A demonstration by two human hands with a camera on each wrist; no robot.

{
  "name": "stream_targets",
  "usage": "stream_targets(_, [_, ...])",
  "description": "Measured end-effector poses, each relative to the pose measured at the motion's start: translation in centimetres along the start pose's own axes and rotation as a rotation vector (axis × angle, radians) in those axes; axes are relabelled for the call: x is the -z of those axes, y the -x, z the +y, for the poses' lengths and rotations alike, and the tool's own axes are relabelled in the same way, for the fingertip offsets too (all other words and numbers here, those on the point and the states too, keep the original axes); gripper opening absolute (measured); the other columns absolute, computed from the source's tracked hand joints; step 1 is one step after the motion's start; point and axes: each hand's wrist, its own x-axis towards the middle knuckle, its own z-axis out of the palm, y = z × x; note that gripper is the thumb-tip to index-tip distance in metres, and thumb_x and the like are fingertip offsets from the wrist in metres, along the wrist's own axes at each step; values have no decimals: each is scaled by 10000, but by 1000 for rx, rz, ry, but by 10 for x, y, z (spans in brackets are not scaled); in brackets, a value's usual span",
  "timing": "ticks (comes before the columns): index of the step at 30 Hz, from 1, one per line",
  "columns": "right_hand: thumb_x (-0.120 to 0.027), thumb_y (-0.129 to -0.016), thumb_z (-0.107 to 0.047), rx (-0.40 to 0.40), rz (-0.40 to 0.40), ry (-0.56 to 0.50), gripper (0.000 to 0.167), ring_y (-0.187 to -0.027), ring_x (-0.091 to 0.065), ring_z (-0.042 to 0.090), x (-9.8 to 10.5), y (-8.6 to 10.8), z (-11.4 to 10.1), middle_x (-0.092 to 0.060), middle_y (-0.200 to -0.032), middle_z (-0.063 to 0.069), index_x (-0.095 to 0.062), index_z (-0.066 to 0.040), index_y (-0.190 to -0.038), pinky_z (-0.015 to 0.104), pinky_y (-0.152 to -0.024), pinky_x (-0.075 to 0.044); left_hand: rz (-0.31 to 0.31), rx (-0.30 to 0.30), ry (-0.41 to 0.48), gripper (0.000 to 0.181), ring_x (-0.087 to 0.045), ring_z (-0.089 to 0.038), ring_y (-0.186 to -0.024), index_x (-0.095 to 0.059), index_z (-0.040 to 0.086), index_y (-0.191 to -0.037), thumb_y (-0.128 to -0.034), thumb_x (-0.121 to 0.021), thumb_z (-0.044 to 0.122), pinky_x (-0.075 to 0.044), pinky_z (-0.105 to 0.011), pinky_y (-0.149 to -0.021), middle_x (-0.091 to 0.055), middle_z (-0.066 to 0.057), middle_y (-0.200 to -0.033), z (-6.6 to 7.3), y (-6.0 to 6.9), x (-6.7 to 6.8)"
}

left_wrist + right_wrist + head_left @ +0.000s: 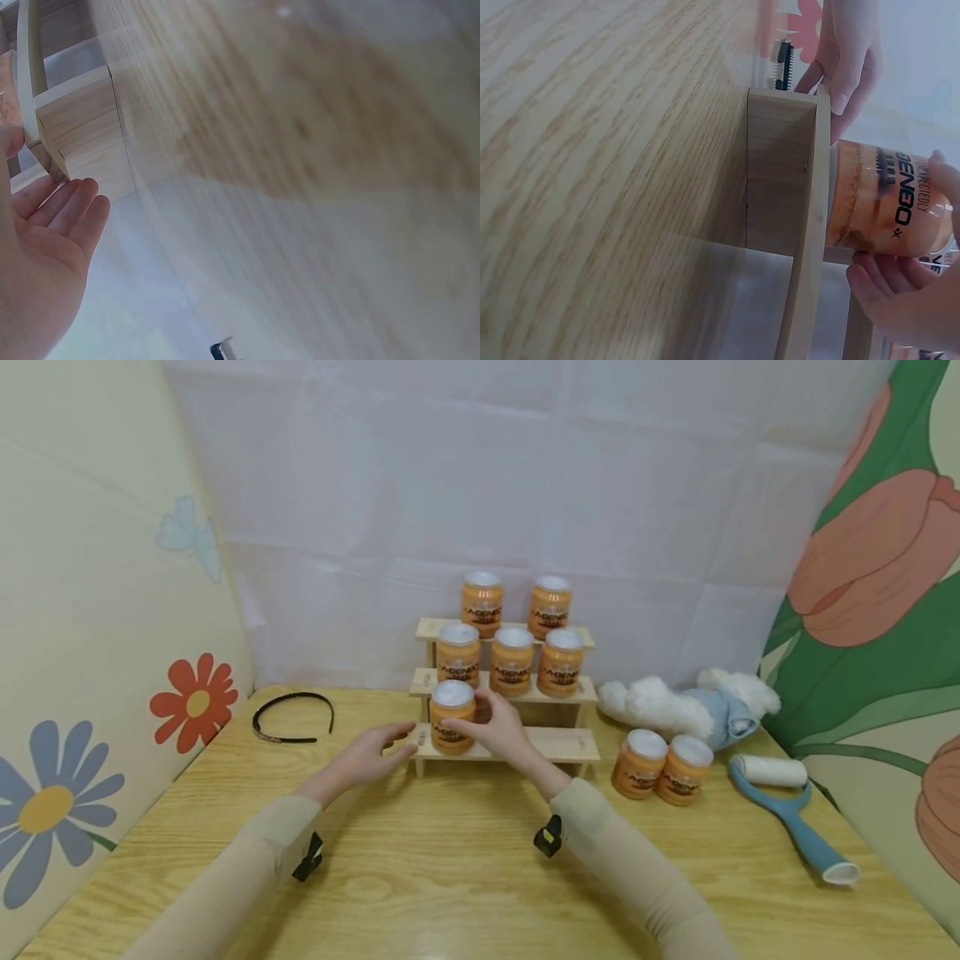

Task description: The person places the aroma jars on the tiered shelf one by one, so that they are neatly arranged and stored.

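A small three-step wooden display stand (555,742) stands on the table. My right hand (498,727) holds an orange-labelled jar with a white lid (452,718), thumb and fingers on opposite sides. This jar (885,196) is upright at the left of the lowest step. At that step's left end is my left hand (371,753). Its thumb lies on the upper side of the board and its fingers (75,214) beneath, pinching the end. Matching jars (512,662) line the middle step, and two more (482,603) stand on the top step.
Two more orange jars (639,764) stand together right of the stand. Behind them lies a white plush toy (660,706) in blue clothing. A blue-handled lint roller (798,827) is at the far right, a black headband (292,697) at the left. White cloth (450,485) hangs behind.
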Motion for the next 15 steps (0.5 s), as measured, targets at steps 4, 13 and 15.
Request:
stream_targets(4, [-763, -786, -339, -13, 8, 11, 508, -990, -619, 173, -1, 1, -2, -621, -1143, 47, -564, -126, -1203, 277, -812, -539, -1, 3, -1, 591, -467, -388, -1253, -373, -40, -1410, -979, -492, 347, -420, -503, -1023, -429, -225, -1416, 0, 1, 0])
stream_targets(13, [-751, -800, -320, -27, -27, -5, 558, -1111, -598, 198, 9, 5, -3, -604, -1245, 55, -552, -125, -1284, 311, -927, -512, -4, 1, 0, 585, -462, -397, -1253, -370, -51, -1406, -982, -490, 334, -415, -508, -1026, -425, -233, -1415, 1, 0, 0])
stream_targets(15, [-745, -807, -326, -38, -36, 10, 576, -1146, -580, 203, 14, 8, -4, -588, -1282, 52, -540, -132, -1308, 321, -959, -494, -1, -2, -2, 584, -462, -404, -1250, -371, -56, -1403, -983, -489, 331, -415, -512, -1024, -425, -240, -1412, 1, 0, 0])
